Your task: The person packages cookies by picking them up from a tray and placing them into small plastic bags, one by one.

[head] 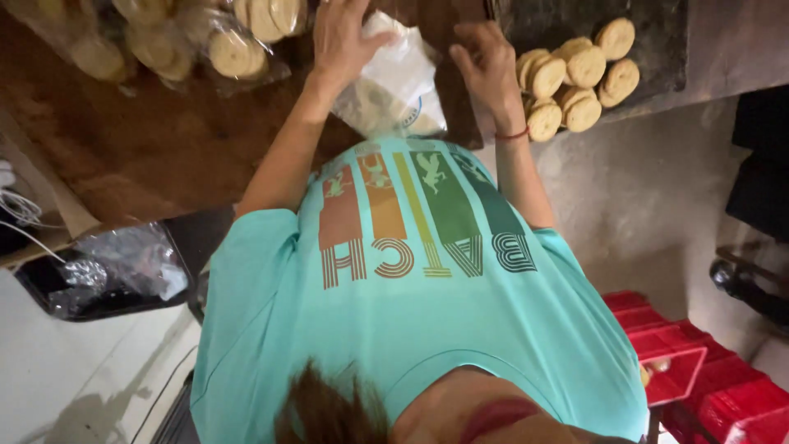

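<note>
My left hand (341, 39) rests on the top of a clear and white plastic bag (399, 86) that lies on a dark wooden table (148, 140); its fingertips run out of the frame. My right hand (486, 67), with a red band at the wrist, has curled fingers pinching the bag's right edge. Just right of that hand, round pale cookies (575, 70) are piled on a dark tray (657, 49). My turquoise shirt with coloured stripes fills the lower middle of the view.
Clear bags of cookies (164, 41) lie at the table's far left. Below the table on the left stands a black bin with a crumpled plastic liner (107, 279). Red plastic crates (690, 362) sit on the floor at lower right.
</note>
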